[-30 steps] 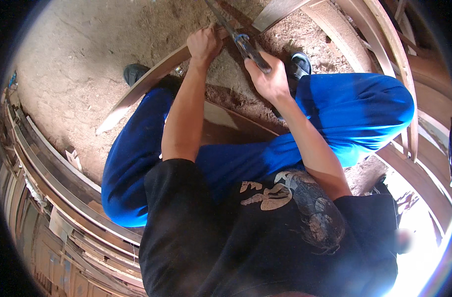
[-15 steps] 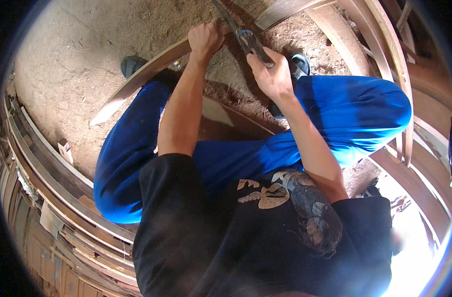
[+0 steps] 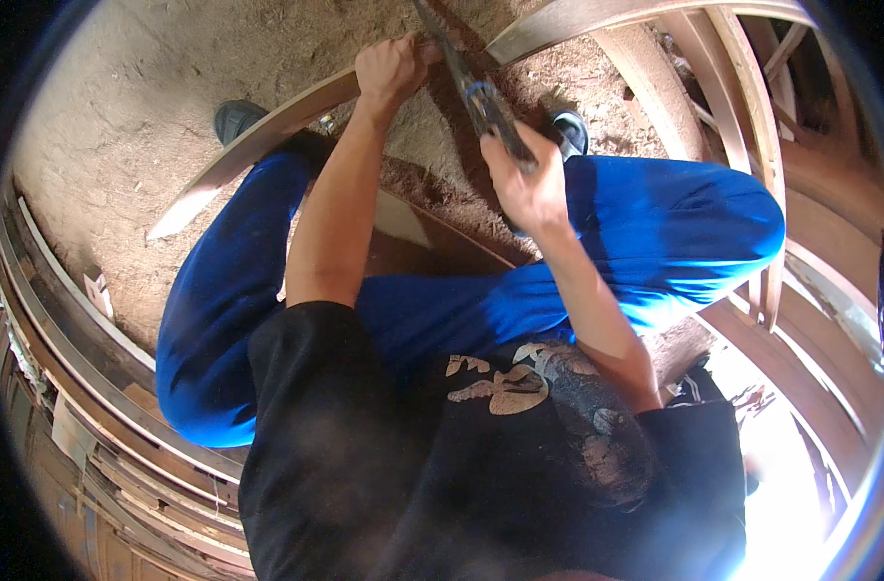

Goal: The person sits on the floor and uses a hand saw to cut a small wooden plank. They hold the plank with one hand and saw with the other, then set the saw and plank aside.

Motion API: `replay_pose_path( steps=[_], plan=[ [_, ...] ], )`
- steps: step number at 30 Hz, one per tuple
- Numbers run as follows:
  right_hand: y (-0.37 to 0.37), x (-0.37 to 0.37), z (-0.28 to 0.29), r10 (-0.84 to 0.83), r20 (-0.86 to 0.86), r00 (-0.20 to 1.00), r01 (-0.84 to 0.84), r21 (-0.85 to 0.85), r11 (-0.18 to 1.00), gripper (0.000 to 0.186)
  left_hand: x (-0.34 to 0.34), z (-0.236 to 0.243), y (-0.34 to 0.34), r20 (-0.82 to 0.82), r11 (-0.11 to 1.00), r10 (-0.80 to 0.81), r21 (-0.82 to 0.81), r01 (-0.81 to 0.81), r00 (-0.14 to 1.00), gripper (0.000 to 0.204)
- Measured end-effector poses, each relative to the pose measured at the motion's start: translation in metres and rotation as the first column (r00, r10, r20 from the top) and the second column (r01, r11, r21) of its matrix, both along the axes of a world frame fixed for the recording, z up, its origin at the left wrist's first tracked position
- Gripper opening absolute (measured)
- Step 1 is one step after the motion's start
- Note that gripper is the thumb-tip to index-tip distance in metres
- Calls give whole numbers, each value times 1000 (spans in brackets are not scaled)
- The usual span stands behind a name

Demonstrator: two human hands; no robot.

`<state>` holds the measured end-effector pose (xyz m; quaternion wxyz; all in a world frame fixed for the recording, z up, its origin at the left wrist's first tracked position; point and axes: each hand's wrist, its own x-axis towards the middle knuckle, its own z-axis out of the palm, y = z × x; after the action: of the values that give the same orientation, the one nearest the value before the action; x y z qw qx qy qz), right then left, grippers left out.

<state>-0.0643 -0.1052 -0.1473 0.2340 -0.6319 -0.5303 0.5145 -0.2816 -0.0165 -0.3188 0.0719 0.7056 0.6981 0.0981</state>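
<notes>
My left hand (image 3: 392, 73) is closed over a long wooden board (image 3: 258, 145) that slants from the lower left up past my left shin. Just right of that hand runs a long dark tool (image 3: 483, 100) with a thin blade and a blue band, which looks like a handsaw. My right hand (image 3: 529, 189) is wrapped round its handle. The blade reaches up and away, crossing close to the board's end by my left hand, and leaves the picture at the top. Whether it touches the wood I cannot tell.
Another wooden board (image 3: 568, 24) extends to the upper right from near the blade. Curved wooden pieces (image 3: 742, 87) stand and lie at the right. Long strips of wood (image 3: 103, 382) are stacked at the left. A flat board (image 3: 413, 228) lies between my legs on the dusty ground (image 3: 122, 145).
My right hand has drawn the tool back toward me, and its handle now sits lower. My left hand keeps its grip on the board. The whole view has shifted slightly.
</notes>
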Motion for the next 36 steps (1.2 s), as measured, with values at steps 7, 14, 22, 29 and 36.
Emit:
replay_pose_path(
  steps=[7,14,22,29,36],
  plan=[
    [1,1,-7,-31,16,999,32,-28,999,23,4,-1,0,12,995,-55,81,54,998,29],
    [-26,11,7,-1,-19,1000,2,48,999,21,-2,4,-3,-5,999,-33,30,33,999,29],
    [8,-3,-9,7,19,1000,-9,88,996,34,-1,-3,5,-32,974,-87,208,92,996,25],
    [-44,28,26,3,-53,999,-2,23,1000,18,4,9,2,-44,973,-77,215,85,996,21],
    [-10,9,5,1,3,1000,-1,73,997,24,-2,-6,4,8,977,-135,170,132,991,22]
  ],
)
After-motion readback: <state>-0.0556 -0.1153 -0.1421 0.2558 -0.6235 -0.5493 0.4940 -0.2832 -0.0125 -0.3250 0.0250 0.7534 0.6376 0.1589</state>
